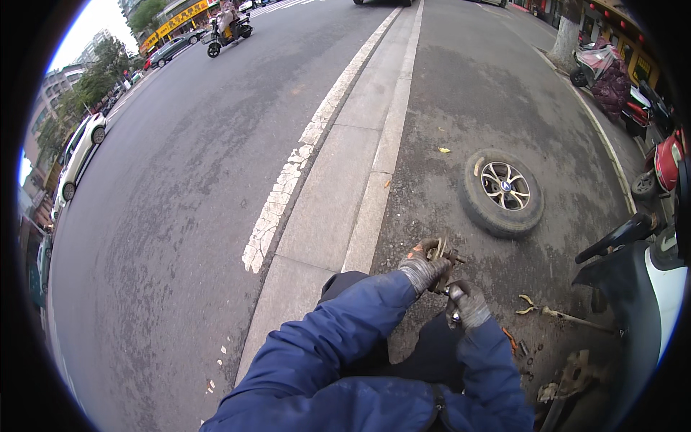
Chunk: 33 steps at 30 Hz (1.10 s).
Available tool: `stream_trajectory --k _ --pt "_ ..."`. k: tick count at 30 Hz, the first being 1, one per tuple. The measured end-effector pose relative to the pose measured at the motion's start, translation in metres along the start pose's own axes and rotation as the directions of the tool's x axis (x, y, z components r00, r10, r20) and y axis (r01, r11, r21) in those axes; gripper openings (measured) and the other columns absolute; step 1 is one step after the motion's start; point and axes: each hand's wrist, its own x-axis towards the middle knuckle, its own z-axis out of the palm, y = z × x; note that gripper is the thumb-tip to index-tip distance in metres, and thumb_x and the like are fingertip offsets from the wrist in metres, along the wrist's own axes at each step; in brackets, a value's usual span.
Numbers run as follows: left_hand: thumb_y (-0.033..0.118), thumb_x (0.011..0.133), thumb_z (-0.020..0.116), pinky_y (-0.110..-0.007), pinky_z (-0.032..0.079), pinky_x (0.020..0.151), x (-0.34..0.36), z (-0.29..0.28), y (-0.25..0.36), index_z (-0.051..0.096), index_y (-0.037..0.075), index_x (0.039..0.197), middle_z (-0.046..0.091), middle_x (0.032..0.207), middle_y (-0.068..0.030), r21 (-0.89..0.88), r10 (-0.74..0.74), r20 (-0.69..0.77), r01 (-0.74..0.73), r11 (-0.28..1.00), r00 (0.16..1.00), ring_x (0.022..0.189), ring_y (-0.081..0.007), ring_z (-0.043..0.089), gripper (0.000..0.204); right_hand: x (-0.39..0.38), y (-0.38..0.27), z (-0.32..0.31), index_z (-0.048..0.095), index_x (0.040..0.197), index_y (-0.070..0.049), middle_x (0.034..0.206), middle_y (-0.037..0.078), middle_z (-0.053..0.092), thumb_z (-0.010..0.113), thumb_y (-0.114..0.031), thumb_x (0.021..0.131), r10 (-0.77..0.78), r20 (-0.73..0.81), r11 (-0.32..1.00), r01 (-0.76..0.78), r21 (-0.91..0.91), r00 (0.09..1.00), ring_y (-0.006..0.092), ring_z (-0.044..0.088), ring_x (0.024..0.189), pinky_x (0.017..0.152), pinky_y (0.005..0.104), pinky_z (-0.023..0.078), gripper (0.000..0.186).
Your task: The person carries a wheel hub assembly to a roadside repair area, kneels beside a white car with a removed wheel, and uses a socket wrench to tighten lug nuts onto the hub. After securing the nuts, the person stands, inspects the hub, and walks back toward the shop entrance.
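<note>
Grey, dirt-stained gloves cover both my hands, which are close together above my knees. My left hand (425,266) is closed round a worn brownish metal part (440,252) with a curved upright piece and a short rod sticking out to the right; its exact kind is unclear. Just below and to the right, my right hand (468,302) is closed on a shiny metal tool (455,315), mostly covered by the fingers. The tool's upper end lies close to the metal part; whether they touch cannot be made out.
A wheel with a tyre (479,205) lies flat on the asphalt ahead. To my right are yellow-handled pliers (527,305), a long rod (576,319), an orange-handled tool (509,340) and a parked scooter (626,273). A stone kerb strip (324,194) runs along my left, beside the road.
</note>
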Motion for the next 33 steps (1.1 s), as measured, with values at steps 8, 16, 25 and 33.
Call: stream_trajectory --k 8,16,25,33 --pt "0.01 0.065 0.066 -0.03 0.05 0.07 0.002 -0.031 -0.005 0.044 -0.001 0.121 0.062 0.093 -0.0134 0.016 -0.019 0.019 0.019 1.0 1.0 0.08 -0.0187 0.061 0.06 0.008 0.013 -0.005 0.058 0.087 -0.001 0.057 0.006 0.054 0.054 -0.032 0.086 -0.116 -0.031 0.97 0.107 -0.22 0.993 0.014 0.051 0.046 0.042 0.0282 0.042 0.032" --pt "0.007 0.067 0.066 -0.029 0.05 0.069 -0.001 -0.017 0.004 0.042 0.0 0.12 0.062 0.093 -0.0119 0.072 -0.075 0.033 0.073 0.995 0.997 0.082 -0.0169 0.06 0.058 0.001 0.008 -0.003 0.058 0.086 -0.001 0.055 0.005 0.052 0.055 -0.035 0.086 -0.027 -0.027 0.992 0.024 -0.12 0.999 0.0117 0.05 0.046 0.041 0.0267 0.04 0.034" --pt "0.012 0.066 0.067 -0.03 0.051 0.069 0.005 -0.007 -0.002 0.045 -0.002 0.121 0.063 0.091 -0.0134 0.068 0.038 0.035 -0.04 0.997 0.999 0.079 -0.0189 0.061 0.061 0.007 0.01 0.007 0.054 0.087 -0.001 0.056 0.007 0.052 0.054 -0.036 0.087 -0.058 -0.045 0.997 0.061 0.054 0.997 0.0177 0.047 0.034 0.031 0.0313 0.038 0.035" --pt "0.012 0.064 0.067 -0.031 0.05 0.073 0.005 -0.012 -0.003 0.043 -0.002 0.122 0.063 0.095 -0.0125 0.029 -0.041 0.038 0.04 0.999 0.998 0.083 -0.0204 0.061 0.064 0.0 -0.003 0.003 0.052 0.089 0.001 0.051 0.008 0.05 0.053 -0.035 0.088 -0.079 0.023 0.992 0.081 -0.097 0.997 0.0163 0.049 0.037 0.034 0.0293 0.038 0.036"
